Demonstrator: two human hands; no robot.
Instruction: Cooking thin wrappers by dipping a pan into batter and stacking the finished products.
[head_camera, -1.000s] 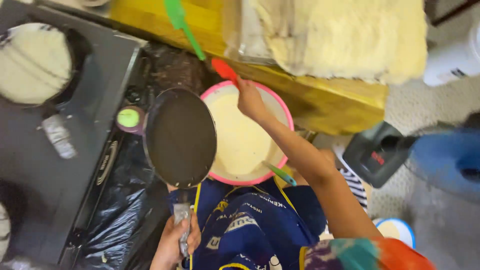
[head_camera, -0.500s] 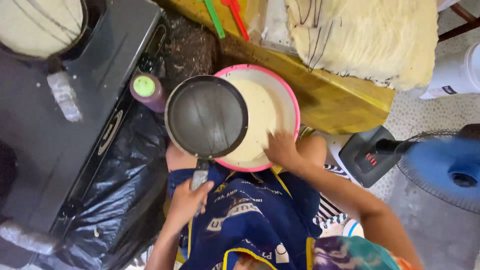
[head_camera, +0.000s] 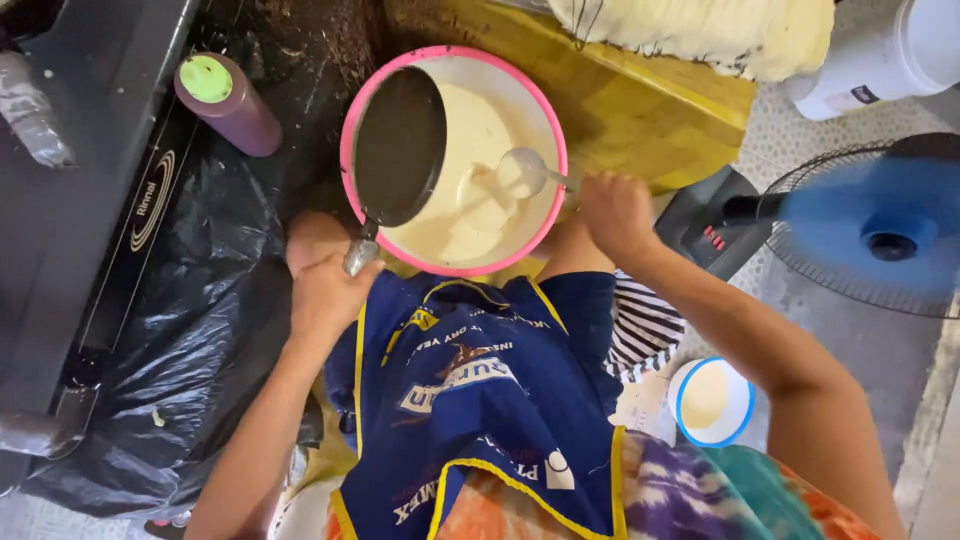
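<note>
The left hand is clenched in a grip around the metal handle of a round dark frying pan; only the handle's stub shows above the knuckles, the rest hidden inside the fist. The pan tilts over the 9 o'clock side of a round pink-rimmed plastic basin of pale batter, its inner face dark and its lower edge covering part of the batter. The right hand is closed in a grip on the handle of a batter-coated ladle; the handle mostly vanishes under the fingers, and the bowl of the ladle sits at the basin's middle, so smeared that its material cannot be told.

At 10 o'clock from the basin stands a purple squeeze bottle with a green cap, beside a black stove cut off by the left edge. Crumpled black plastic sheeting lies at 8 o'clock. A yellow wooden counter runs at 1 o'clock, carrying a pale stack of thin sheets cropped by the top edge. A blue electric fan blurs at 3 o'clock. A small blue-rimmed bowl sits at 5 o'clock, partly behind the right forearm. A blue apron covers the lap.
</note>
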